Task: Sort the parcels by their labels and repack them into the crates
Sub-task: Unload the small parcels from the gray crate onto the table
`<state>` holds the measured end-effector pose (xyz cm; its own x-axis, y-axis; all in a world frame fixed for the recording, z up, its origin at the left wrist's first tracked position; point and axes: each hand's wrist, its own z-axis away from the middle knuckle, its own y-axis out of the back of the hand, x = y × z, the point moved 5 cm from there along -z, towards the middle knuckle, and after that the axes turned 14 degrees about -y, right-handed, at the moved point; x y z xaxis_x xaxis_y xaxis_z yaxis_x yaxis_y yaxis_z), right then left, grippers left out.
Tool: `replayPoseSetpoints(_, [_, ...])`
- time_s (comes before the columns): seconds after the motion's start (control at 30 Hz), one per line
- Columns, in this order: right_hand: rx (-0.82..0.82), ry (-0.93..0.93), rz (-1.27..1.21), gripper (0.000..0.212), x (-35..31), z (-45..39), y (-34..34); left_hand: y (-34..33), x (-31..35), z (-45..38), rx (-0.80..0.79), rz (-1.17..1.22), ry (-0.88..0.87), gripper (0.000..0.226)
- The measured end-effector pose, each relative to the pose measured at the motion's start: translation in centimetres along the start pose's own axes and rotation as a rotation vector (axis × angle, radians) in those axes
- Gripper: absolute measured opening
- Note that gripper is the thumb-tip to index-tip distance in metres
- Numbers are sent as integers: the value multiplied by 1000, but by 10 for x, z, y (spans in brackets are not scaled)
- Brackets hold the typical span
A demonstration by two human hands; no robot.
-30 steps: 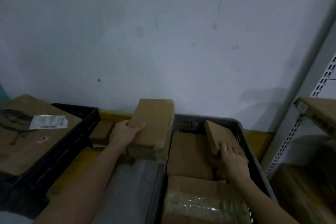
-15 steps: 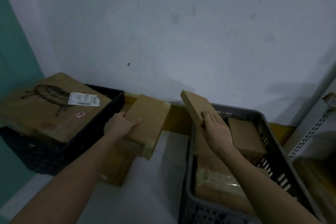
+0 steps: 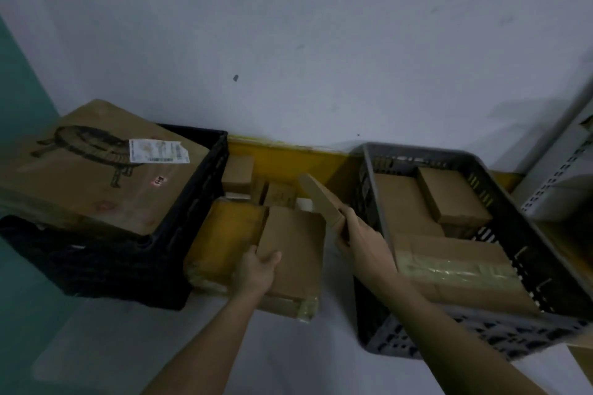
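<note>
Between the black crate (image 3: 179,202) and grey crate (image 3: 526,234), my left hand (image 3: 256,271) grips a cardboard parcel (image 3: 293,253). My right hand (image 3: 362,240) grasps a thin parcel (image 3: 321,197).

Before me a scuffed pale wall (image 3: 288,26) meets a yellow floor strip (image 3: 288,155); teal wall (image 3: 16,99) left; perforated metal shelving (image 3: 558,176) right; dim light.

Head view; looking steeply down
</note>
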<state>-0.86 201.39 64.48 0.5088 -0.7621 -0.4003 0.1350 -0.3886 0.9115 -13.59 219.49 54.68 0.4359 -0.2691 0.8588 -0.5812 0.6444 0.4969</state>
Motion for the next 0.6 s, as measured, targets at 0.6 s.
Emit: replayPoseSetpoints(0.6, [-88,-116,-101,49,23,36,-40,-51,-53,-2,-245,-248,-174,73])
